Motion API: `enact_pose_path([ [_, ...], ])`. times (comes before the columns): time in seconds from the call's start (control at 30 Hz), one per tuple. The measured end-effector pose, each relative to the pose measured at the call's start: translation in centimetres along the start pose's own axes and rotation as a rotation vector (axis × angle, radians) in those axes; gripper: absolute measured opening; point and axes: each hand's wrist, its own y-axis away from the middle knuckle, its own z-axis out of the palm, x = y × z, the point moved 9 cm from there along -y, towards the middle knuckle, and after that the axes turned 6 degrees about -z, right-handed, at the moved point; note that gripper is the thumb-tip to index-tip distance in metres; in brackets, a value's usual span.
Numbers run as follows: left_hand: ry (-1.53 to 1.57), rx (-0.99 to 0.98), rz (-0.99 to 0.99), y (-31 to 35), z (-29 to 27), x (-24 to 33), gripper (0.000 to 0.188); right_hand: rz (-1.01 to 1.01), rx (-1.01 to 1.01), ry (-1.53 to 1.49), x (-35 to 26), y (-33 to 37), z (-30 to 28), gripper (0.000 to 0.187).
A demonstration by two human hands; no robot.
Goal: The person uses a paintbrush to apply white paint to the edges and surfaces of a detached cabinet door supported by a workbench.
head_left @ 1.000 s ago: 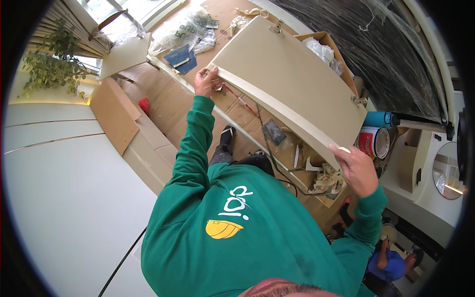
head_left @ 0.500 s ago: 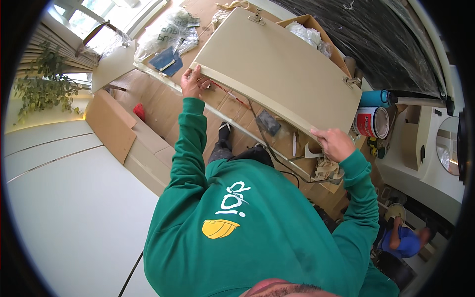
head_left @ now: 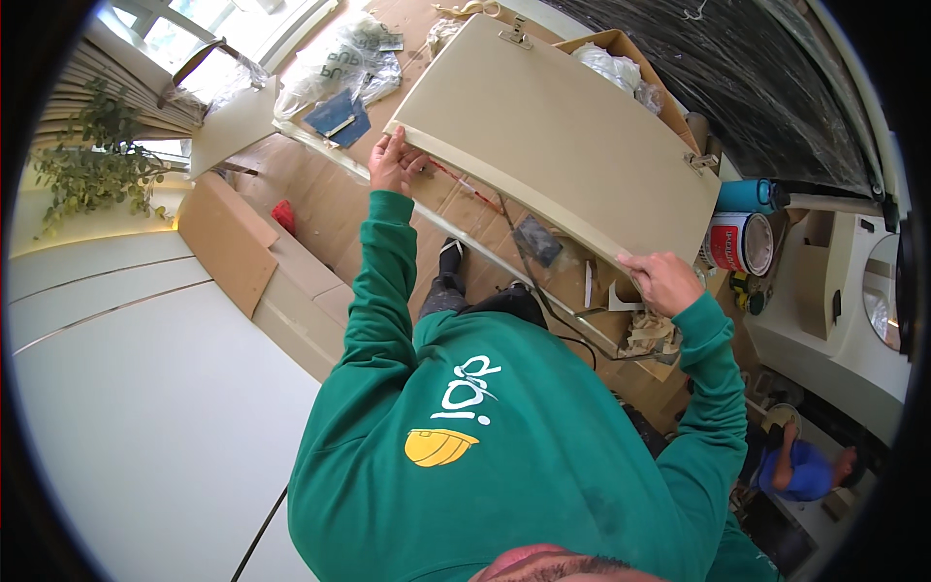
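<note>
A beige cabinet door (head_left: 572,136) is held in front of me, tilted, its near edge toward my body. Two metal hinges are fitted to its far side, an upper hinge (head_left: 516,35) and a right-hand hinge (head_left: 700,163). My left hand (head_left: 393,165) grips the door's left near corner, thumb on top and fingers beneath. Close to the right near corner, my right hand (head_left: 663,281) grips the same edge, thumb on the face and its other fingers curled, partly hidden.
A cardboard box (head_left: 669,112) with plastic bags stands behind the door. Right of it are a teal roll (head_left: 747,196) and a paint can (head_left: 739,242). A blue flat piece (head_left: 337,118) lies at left. A dark cable (head_left: 524,276) runs below. Another person (head_left: 800,470) is at lower right.
The whole view has shifted slightly, so the surroundings sit a little farther right. Both hands keep their hold on the door. The person at lower right has changed posture.
</note>
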Motion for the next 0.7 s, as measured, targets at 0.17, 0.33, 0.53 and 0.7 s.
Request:
enact_pose_path([
  [0.17,0.022,-0.062,0.062,2.5,2.6,0.5,0.060,0.040,-0.027,0.029,-0.3,0.1,-0.3,0.027],
  [0.33,-0.023,-0.076,0.022,3.5,2.8,-2.7,0.077,0.041,-0.010,0.026,-0.8,0.1,-0.8,0.027],
  [0.53,0.017,-0.093,0.041,4.0,3.4,-2.6,0.076,0.022,0.040,-0.005,-0.6,0.3,-1.1,0.028],
  [0.7,0.009,-0.085,0.049,4.1,3.5,-2.3,0.074,0.036,0.019,-0.011,-0.8,0.2,-1.2,0.028],
])
